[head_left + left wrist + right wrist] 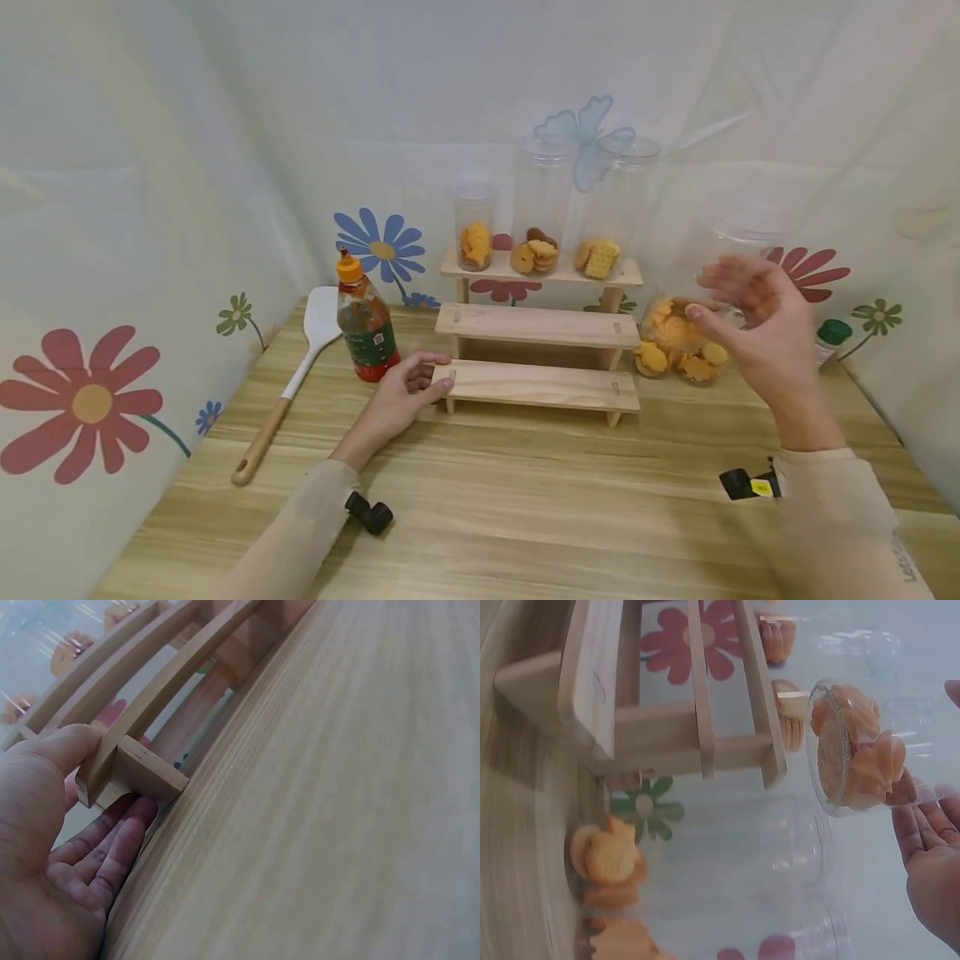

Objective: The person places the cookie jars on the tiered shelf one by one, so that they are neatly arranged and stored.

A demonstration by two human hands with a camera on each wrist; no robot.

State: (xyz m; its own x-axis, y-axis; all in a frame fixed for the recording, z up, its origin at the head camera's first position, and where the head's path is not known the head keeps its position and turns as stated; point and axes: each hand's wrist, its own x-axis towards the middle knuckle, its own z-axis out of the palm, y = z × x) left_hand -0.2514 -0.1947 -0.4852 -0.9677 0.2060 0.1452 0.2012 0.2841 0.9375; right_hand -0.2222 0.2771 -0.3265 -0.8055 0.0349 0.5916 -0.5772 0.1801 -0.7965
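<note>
A three-step wooden stand (pixel 536 385) is on the table. My left hand (pixel 401 390) grips the left end of its lowest step, thumb on top and fingers curled beneath, as the left wrist view shows. To the right, my right hand (pixel 768 337) holds up a clear jar (pixel 859 754) with orange-brown cookies in its bottom. This jar is raised off the table, its base facing the stand's right end. Below and behind it stand two more clear cookie jars (pixel 651 360). Along the top step are a short jar (pixel 476 237) and two tall jars (pixel 535 250), all with cookies.
Left of the stand stands a red sauce bottle (pixel 367 325) with an orange cap, close to my left hand. A white spatula (pixel 300 371) with a wooden handle lies beyond it. At the far right is a green-capped bottle (pixel 831 337). A flowered curtain (pixel 420 100) hangs behind the table.
</note>
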